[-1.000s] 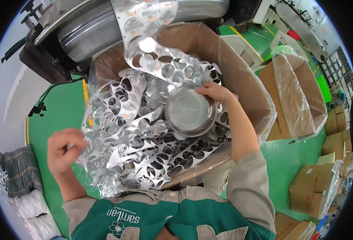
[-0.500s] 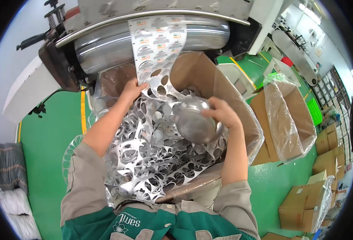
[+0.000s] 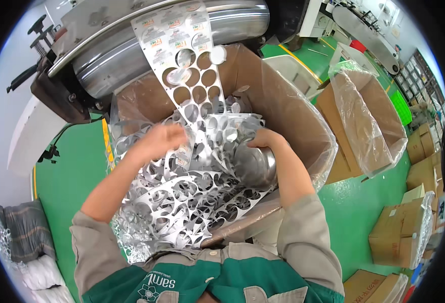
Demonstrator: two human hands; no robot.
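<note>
"What do your hands hold?"

"My right hand (image 3: pixel 267 139) is closed on the rim of a shiny metal bowl (image 3: pixel 255 164), on the right side of the heap. My left hand (image 3: pixel 164 143) is a blur beside the punched strip (image 3: pixel 198 78); I can't tell whether it grips anything."

"Where does that strip run?"

"Down across the polished roller (image 3: pixel 111 68), printed at the top, then riddled with round holes as it reaches the heap."

"And the surface under the bowl?"

"Tangled silver-white scrap (image 3: pixel 182 197), full of round cutouts, inside a big brown carton (image 3: pixel 303 121) lined with clear plastic."

"The room around you?"

"Green floor (image 3: pixel 71 166) with a yellow line (image 3: pixel 107 139) to my left, where a grey bundle (image 3: pixel 28 227) lies next to white sacks (image 3: pixel 43 275). To my right stand a second lined carton (image 3: pixel 384 116), a bright green crate (image 3: pixel 400 106) just beyond it, and more boxes (image 3: pixel 399 235)."
</note>
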